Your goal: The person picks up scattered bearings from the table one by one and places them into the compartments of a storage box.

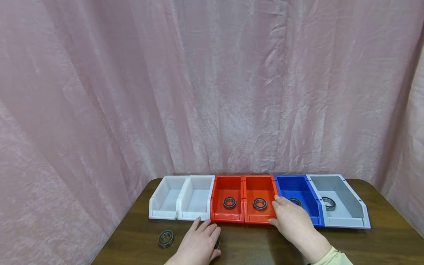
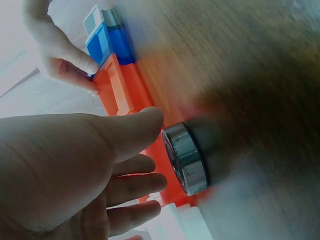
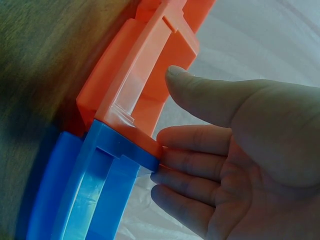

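Observation:
My left hand [image 1: 200, 241] hovers low at the table's front with its fingers spread and fairly straight. A metal ball bearing [image 2: 186, 159] stands out beyond its thumb and fingertips in the left wrist view; in the head view the hand mostly hides it. To the left of that hand, a second bearing [image 1: 170, 235] lies on the wood. My right hand [image 1: 293, 219] reaches over the seam between the right red bin [image 1: 261, 219] and the blue bin [image 1: 313, 206]. Its palm is empty, with the fingertips right at the bin edge in the right wrist view.
Two white bins [image 1: 162, 214], a left red bin [image 1: 227, 218] and a grey bin [image 1: 347, 222] complete the row. Single bearings lie in the left red [image 1: 225, 204], right red [image 1: 255, 204], blue [image 1: 294, 199] and grey [image 1: 333, 203] bins. A pink curtain [image 1: 212, 92] hangs behind.

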Motion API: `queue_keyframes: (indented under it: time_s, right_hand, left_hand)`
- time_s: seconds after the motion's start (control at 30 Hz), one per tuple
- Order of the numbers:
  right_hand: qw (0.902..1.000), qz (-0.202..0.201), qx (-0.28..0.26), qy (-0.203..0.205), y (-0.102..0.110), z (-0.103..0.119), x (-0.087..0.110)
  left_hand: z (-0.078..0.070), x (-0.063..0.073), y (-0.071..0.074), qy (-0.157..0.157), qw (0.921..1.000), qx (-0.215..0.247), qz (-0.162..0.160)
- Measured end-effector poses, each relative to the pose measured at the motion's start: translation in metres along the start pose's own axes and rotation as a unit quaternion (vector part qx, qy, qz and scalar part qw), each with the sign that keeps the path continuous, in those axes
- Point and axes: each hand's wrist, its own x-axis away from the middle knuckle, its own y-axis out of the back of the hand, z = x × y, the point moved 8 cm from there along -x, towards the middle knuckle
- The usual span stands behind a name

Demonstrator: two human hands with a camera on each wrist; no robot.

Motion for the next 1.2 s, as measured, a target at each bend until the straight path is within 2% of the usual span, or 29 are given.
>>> queue_keyframes:
  time_s: [0.53, 1.2]
  right_hand:
    - [1.0000, -0.006, 0.006, 0.003, -0.001, -0.001, 0.000]
    - [1.0000, -0.003, 0.008, 0.001, -0.001, -0.001, 0.000]
  left_hand:
    - [0.002, 0.000, -0.014, 0.002, 0.9995, -0.001, 0.030]
    - [0.007, 0.005, -0.015, 0.002, 0.9999, -0.001, 0.017]
